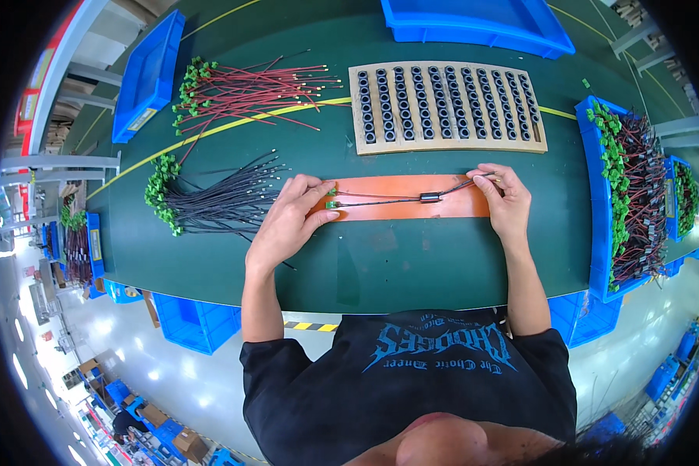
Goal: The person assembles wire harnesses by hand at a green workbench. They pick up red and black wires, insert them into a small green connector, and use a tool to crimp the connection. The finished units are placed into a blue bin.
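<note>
The left hand pinches the small green plastic connectors at one end of a thin red-and-black wire pair, while the right hand pinches the far wire ends between thumb and fingertips. The pair lies stretched along a flat orange rectangular mat on the dark green table, threaded through a small black cylindrical ring. Beyond sit a pale tray of black rings, loose black wires and red wires.

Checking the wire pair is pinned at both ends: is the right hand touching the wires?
Touching. The head view shows the right hand pinching the wires' right end over the orange mat.
</note>
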`<state>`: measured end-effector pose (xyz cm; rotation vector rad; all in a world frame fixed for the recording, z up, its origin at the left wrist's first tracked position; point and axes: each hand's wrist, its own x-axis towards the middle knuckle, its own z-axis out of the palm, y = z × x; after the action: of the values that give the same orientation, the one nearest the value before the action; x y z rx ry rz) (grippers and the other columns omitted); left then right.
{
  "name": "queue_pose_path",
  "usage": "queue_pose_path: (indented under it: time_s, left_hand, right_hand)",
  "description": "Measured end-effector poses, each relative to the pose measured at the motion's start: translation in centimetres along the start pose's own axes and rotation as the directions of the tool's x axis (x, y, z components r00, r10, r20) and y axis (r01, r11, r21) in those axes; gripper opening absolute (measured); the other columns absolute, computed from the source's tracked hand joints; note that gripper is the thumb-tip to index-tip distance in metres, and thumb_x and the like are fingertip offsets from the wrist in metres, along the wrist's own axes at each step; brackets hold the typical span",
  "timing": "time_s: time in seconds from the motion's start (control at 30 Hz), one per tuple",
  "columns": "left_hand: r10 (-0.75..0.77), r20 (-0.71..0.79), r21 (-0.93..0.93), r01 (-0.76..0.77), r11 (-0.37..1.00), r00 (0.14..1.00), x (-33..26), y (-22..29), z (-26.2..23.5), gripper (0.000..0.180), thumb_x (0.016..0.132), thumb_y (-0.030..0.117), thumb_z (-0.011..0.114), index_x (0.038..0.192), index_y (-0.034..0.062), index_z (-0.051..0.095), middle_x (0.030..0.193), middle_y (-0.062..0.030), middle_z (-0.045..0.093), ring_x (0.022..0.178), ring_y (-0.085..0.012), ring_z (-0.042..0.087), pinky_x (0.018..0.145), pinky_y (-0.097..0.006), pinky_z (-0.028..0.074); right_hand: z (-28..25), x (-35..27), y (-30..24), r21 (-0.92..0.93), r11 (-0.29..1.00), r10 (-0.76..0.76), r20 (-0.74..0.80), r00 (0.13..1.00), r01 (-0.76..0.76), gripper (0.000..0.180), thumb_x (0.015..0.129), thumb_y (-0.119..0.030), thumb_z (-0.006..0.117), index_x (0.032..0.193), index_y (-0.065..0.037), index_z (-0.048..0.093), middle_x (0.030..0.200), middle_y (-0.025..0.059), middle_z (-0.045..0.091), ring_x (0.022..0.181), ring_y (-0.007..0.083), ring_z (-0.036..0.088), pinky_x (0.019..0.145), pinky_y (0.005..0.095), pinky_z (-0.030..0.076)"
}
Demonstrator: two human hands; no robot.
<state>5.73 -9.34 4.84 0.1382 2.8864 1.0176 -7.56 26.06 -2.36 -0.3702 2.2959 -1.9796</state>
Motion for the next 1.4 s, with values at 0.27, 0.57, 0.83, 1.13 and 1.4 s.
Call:
queue_pose_path:
  time_s: [0.27,0.57,0.83,1.13,1.4]
  left_hand:
    - [0.145,-0.302,0.255,-0.067,0.965,0.942,0.7,2.7,2.4,0.044,0.080,0.015,0.082,0.120,0.0003,0.069,0.116,-0.0118,0.062,0.110,-0.0322,0.058,0.095,-0.043,0.048]
    - [0.326,-0.170,-0.045,-0.338,0.940,0.930,7.1,6.5,9.0,0.037,0.082,0.017,0.081,0.113,0.0016,0.070,0.106,-0.0114,0.065,0.101,-0.0315,0.061,0.089,-0.042,0.051]
    - [0.305,-0.034,-0.318,-0.300,0.899,0.952,13.1,8.1,9.8,0.021,0.093,0.016,0.073,0.108,0.0018,0.077,0.096,-0.0137,0.073,0.092,-0.0297,0.067,0.085,-0.041,0.053]
    - [0.299,0.281,-0.288,-0.217,0.933,0.912,16.5,9.3,12.2,0.015,0.093,0.015,0.073,0.096,0.0014,0.079,0.087,-0.0149,0.073,0.081,-0.0270,0.068,0.074,-0.039,0.054]
    - [0.179,0.327,-0.446,-0.016,0.895,0.928,15.8,9.3,11.6,0.015,0.096,0.015,0.074,0.097,0.0020,0.080,0.081,-0.0066,0.073,0.072,-0.0130,0.062,0.067,-0.031,0.050]
  right_hand:
    - [-0.4,-0.5,0.6,-0.032,1.000,-0.004,-0.036,0.999,0.003,0.016,0.096,0.001,0.070,0.111,0.004,0.066,0.102,0.0126,0.078,0.097,0.0146,0.072,0.088,0.0263,0.056]
    - [-1.0,-0.4,0.7,-0.040,0.998,-0.040,-0.002,0.999,0.040,0.005,0.096,-0.004,0.071,0.096,0.000,0.074,0.099,0.0076,0.078,0.096,0.0165,0.069,0.093,0.0320,0.050]
    - [-0.8,0.2,-0.2,-0.112,0.983,-0.144,0.018,0.989,0.145,0.010,0.098,-0.011,0.069,0.090,-0.003,0.069,0.097,0.0071,0.074,0.092,0.0203,0.067,0.092,0.0349,0.046]
    - [-1.1,-0.5,1.2,-0.171,0.972,-0.171,-0.039,0.984,0.162,0.008,0.093,-0.009,0.071,0.094,-0.002,0.067,0.096,0.0093,0.066,0.097,0.0255,0.062,0.087,0.0384,0.046]
    - [-3.4,-0.7,-1.2,-0.372,0.909,-0.213,-0.024,0.977,0.190,0.032,0.086,-0.030,0.081,0.110,-0.009,0.074,0.092,0.0019,0.065,0.093,0.0221,0.060,0.093,0.0377,0.039]
